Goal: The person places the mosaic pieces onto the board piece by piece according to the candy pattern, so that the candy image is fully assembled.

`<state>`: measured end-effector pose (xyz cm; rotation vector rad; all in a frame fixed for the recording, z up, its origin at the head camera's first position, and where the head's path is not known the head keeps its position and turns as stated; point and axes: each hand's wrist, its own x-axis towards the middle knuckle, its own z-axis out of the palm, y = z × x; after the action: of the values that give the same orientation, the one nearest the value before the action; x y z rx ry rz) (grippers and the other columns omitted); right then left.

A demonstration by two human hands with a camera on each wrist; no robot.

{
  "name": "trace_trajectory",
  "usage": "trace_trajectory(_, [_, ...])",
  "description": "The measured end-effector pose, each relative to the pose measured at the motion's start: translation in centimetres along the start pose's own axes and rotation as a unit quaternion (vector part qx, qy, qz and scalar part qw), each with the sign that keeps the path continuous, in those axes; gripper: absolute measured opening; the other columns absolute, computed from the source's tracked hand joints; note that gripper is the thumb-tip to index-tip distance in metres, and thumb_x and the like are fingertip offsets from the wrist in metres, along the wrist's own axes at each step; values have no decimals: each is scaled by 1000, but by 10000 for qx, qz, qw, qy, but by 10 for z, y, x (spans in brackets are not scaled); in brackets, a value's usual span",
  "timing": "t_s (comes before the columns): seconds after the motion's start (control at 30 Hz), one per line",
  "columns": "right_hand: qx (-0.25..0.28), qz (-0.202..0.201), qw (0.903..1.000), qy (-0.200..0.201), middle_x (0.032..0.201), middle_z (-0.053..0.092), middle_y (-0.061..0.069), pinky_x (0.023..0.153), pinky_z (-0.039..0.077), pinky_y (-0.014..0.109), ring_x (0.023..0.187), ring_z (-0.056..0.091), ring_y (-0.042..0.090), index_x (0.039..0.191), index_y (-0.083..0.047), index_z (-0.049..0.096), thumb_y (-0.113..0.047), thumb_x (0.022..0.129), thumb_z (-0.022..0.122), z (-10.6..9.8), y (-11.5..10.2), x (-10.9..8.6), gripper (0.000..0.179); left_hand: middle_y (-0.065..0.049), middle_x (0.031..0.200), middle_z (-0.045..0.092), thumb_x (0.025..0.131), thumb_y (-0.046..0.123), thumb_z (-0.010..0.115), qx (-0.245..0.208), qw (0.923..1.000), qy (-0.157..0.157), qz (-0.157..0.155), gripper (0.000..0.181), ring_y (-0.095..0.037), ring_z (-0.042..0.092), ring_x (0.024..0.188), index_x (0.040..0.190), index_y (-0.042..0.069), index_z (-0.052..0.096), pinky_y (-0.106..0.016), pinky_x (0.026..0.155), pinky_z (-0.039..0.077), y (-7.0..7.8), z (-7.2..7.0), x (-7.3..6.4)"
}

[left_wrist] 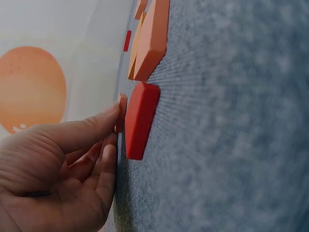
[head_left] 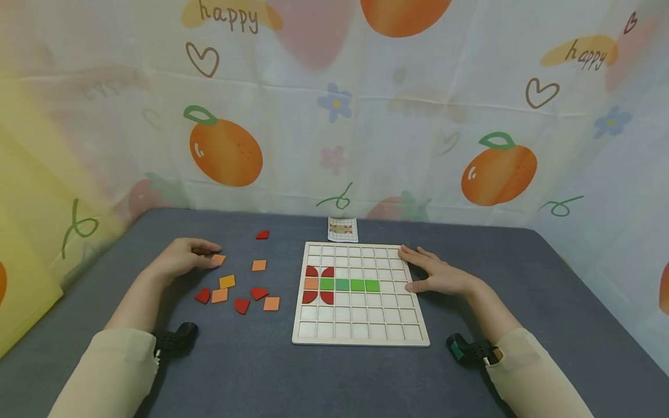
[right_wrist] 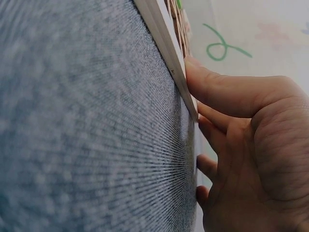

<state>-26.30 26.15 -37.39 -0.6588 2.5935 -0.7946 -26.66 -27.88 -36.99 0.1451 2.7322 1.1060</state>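
The table covering [head_left: 235,377] looks like rough matt cloth, the board [head_left: 359,314] wood, the red tile [left_wrist: 141,121] smooth and matt.

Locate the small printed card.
In the head view, near centre: the printed card sits between the far edge of the grid board and the patterned backdrop.

Orange square tile [head_left: 218,259], left of white gridded board [head_left: 359,300].

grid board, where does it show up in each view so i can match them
Head: the grid board sits just right of centre, in the lower half.
Left wrist: not in it.
Right wrist: only part shows; its pale rim slants from the top edge down to the right grip.
Shared landmark: the grey tabletop, visible in all three views.
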Motion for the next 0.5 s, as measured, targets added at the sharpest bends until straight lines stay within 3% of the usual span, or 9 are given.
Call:
trace_trajectory(0.13, [6, 9, 10000, 5, 168, 7, 14, 111, -3, 78, 152, -9, 48, 159, -12, 18, -40, 89, 70, 0, -1, 0, 91, -33, 144, 46, 92, 26, 69, 27, 10000, 11, -13, 54, -46, 46, 127, 135, -3, 56, -50, 97, 46, -2, -2, 0])
trace_trajectory(0.33, [0, 28, 10000, -3, 168, 7, 15, 111, -3, 78, 152, -9, 48, 159, -11, 18, -40, 89, 70, -1, -2, -1, 91, -32, 137, 53, 90, 20, 70, 194, 9996, 173, 70, 43, -41, 51, 119, 125, -4, 64, -29, 82, 45, 0, -1, -1])
trace_trajectory(0.5, [11, 25, 10000, -5, 168, 7, 15, 111, -4, 78, 152, -9, 48, 159, -11, 19, -40, 89, 70, 0, -2, -1, 91, -31, 134, 55, 89, 19, 71, 204, 9996, 186, 49, 42, -40, 53, 116, 124, -5, 65, -27, 79, 45, 1, 0, -1])
